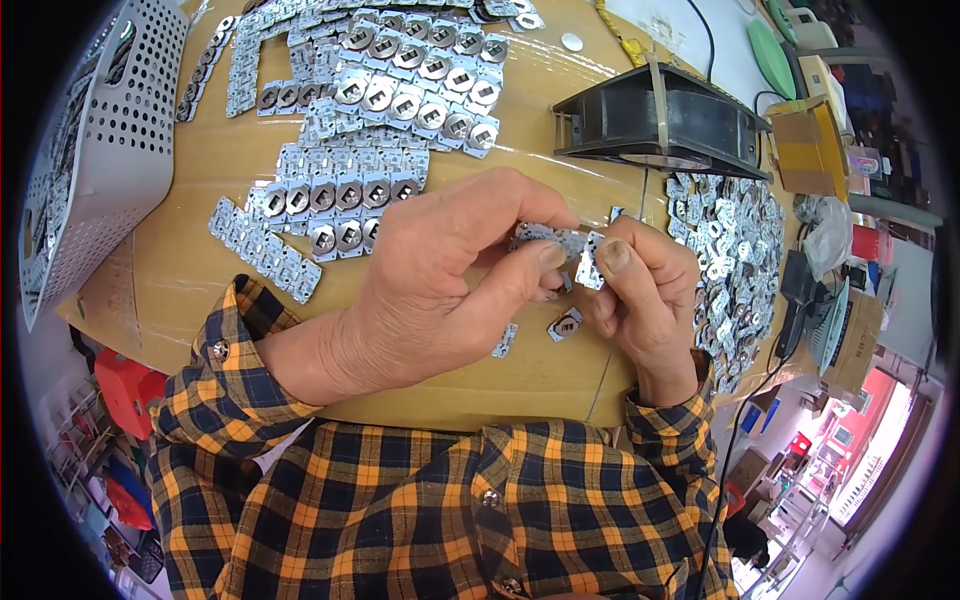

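Near the middle of the picture, the left grip [450, 265] is pinched on a strip [545, 236] of small boards, thumb against fingers. Just right of it, the right grip [645, 285] pinches a small board [593, 268], flat and pale with tiny dark spots. I can't tell if the two touch. Below, a loose piece [565, 323] with a round metal holder lies on the smooth tan bench [540, 385]. Shiny strips [420, 70] lie upper left, a bumpy heap [725, 270] right, and a white plastic basket [140, 140] with round holes far left.
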### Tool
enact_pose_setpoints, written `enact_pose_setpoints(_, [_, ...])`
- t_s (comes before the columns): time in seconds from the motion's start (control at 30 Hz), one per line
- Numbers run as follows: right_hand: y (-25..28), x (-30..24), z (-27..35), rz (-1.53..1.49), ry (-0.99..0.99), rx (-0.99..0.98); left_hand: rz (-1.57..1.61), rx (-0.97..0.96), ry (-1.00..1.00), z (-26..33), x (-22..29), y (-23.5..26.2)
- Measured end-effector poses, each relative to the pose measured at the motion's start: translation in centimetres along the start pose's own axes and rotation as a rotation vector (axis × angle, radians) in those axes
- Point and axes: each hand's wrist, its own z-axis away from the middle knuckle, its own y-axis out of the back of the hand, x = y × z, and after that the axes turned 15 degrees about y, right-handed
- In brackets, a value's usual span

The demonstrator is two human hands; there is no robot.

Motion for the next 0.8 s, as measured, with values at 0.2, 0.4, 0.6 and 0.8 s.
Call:
enact_pose_setpoints(0.2, [-0.1, 0.2, 0.3, -0.003, -0.008, 0.03, -0.114, -0.026, -0.087, -0.1, 0.1, 0.4])
enact_pose_setpoints(0.4, [1.2, -0.4, -0.4, 0.146, 0.038, -0.014, -0.082, -0.032, 0.015, -0.1, 0.3, 0.5])
enact_pose_setpoints(0.6, [2.6, -0.9, -0.5, 0.542, 0.218, -0.343, 0.074, -0.064, 0.206, -0.2, 0.7, 0.4])
enact_pose_setpoints(0.8, [1.7, -0.9, -0.4, 0.471, 0.302, -0.223, 0.194, -0.119, 0.292, 0.0, 1.2, 0.2])
